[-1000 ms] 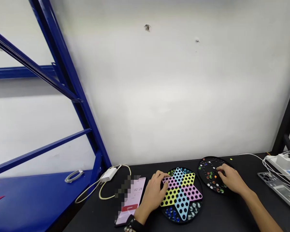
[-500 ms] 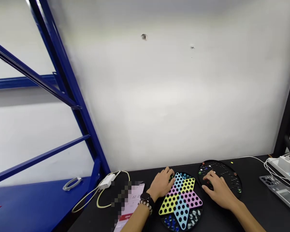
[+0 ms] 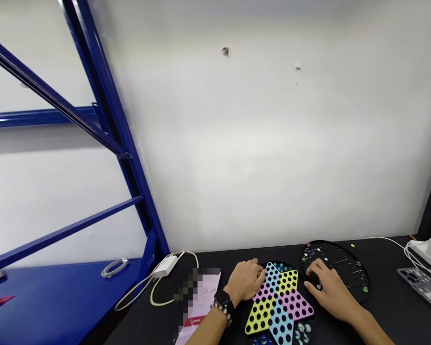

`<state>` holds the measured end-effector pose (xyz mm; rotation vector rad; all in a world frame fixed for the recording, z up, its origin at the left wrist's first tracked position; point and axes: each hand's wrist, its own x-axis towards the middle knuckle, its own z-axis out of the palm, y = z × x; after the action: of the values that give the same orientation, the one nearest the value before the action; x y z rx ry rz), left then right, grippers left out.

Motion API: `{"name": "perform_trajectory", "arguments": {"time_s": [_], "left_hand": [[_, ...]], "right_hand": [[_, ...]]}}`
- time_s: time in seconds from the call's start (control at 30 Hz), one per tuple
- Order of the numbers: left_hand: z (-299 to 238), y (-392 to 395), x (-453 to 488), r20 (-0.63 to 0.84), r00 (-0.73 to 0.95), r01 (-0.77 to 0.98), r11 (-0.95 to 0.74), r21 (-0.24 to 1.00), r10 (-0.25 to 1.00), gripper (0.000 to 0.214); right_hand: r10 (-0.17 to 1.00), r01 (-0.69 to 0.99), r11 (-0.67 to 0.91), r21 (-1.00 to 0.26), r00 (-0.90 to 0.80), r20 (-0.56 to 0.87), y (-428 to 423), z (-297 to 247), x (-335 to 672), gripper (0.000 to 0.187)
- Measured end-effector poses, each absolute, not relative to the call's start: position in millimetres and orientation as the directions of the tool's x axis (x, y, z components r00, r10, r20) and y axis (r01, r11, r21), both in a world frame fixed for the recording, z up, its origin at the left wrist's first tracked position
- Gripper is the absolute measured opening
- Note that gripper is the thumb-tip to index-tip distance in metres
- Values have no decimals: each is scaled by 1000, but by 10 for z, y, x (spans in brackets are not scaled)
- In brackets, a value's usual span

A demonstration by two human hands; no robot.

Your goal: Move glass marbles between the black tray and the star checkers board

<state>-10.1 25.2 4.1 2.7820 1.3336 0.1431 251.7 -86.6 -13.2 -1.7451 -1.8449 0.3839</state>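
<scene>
A round Chinese checkers board point(image 3: 279, 303) with a yellow, pink and light-blue star lies on the black table point(image 3: 388, 316). My left hand point(image 3: 245, 283) rests at the board's upper left rim, fingers curled over something small that I cannot make out. A second round black board point(image 3: 341, 266) with scattered coloured marbles lies to the right. My right hand point(image 3: 328, 289) lies on its near left edge, fingers bent down onto the marbles. A black watch and bead bracelet point(image 3: 221, 304) sit on my left wrist.
A phone point(image 3: 201, 306) with a pink screen lies left of the star board. A white charger and cable point(image 3: 164, 269) sit by the blue steel rack point(image 3: 122, 143). A white power strip point(image 3: 429, 249) and a phone case point(image 3: 422, 285) lie at the right.
My left hand moved from the board's left side to its upper left rim. My right hand shifted from the middle of the black board to its near left edge. The view drifted slightly.
</scene>
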Motion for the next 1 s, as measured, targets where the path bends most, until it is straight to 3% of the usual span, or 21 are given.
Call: {"name": "perform_trajectory", "arguments": {"time_s": [0.27, 0.4, 0.5, 0.6, 0.67, 0.77, 0.9, 1.0], "left_hand": [[50, 293, -105, 103, 547, 824, -556, 110, 831, 45], [136, 287, -161, 164, 493, 838, -517, 175, 855, 45], [279, 237, -127, 212, 435, 835, -480, 268, 875, 55], [442, 60, 91, 248, 442, 788, -505, 352, 862, 61], [518, -131, 326, 276, 489, 739, -561, 373, 827, 57], [550, -420, 678, 294, 616, 626, -680, 382, 731, 41], [501, -605, 890, 215, 716, 551, -726, 412, 665, 32], [480, -623, 858, 198, 717, 555, -719, 418, 669, 25]], "right_hand": [[961, 811, 124, -572, 46, 274, -846, -169, 2502, 21], [928, 728, 104, -678, 174, 329, -789, -172, 2475, 26], [902, 505, 131, -853, 296, 314, -756, -129, 2375, 34], [954, 3, 75, -997, 290, 73, -767, -70, 2197, 45], [986, -359, -130, -924, 52, -159, -798, -58, 2069, 53], [901, -571, -434, -697, -279, -332, -851, -125, 1918, 68], [871, -713, -455, -533, -231, -434, -858, -293, 1833, 72], [903, -754, -365, -546, -142, -406, -815, -343, 1869, 63]]}}
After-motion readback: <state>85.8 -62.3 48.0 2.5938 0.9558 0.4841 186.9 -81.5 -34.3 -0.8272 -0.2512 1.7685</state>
